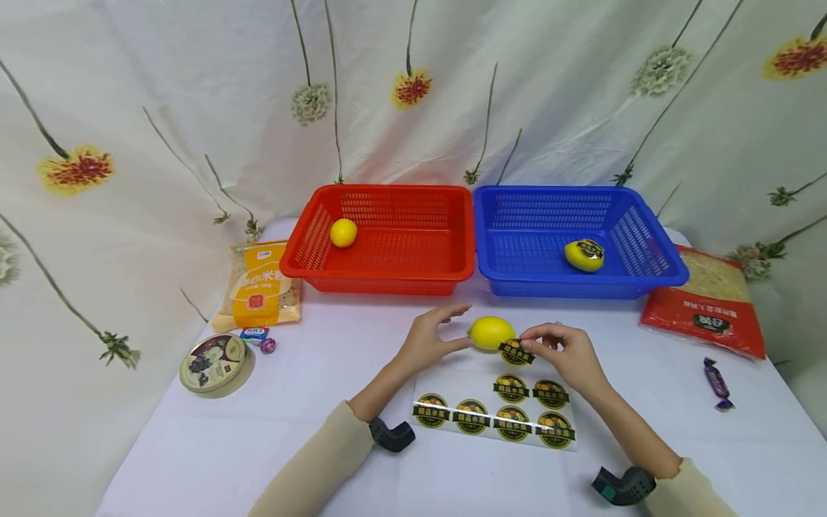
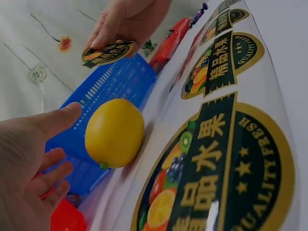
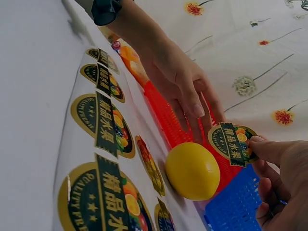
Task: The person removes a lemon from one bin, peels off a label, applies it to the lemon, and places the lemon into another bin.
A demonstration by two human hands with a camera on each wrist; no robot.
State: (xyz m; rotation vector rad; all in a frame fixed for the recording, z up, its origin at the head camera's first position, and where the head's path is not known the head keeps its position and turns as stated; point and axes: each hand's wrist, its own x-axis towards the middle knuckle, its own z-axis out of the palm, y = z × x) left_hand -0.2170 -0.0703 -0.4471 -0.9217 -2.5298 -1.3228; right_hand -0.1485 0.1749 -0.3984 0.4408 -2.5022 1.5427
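A yellow lemon [image 1: 491,333] lies on the white cloth between the two hands. To its left is the left hand [image 1: 431,337], thumb and fingers spread around a gap, holding nothing; in the left wrist view the lemon [image 2: 115,134] sits a little apart from the thumb. The right hand [image 1: 568,353] pinches a round black-and-gold fruit sticker [image 3: 234,143] by its edge between thumb and forefinger. That sticker hangs close to the lemon's right side; whether they touch I cannot tell. Beneath the hands lies a sticker sheet [image 1: 446,435] with several similar stickers on it.
Behind stand a red basket [image 1: 377,276] holding a yellow fruit [image 1: 344,233] and a blue basket [image 1: 581,286] holding a stickered lemon [image 1: 584,255]. Food bags [image 1: 261,283] [image 1: 707,305] flank them. A round tin [image 1: 216,365] is at left, a purple-wrapped candy [image 1: 717,384] at right.
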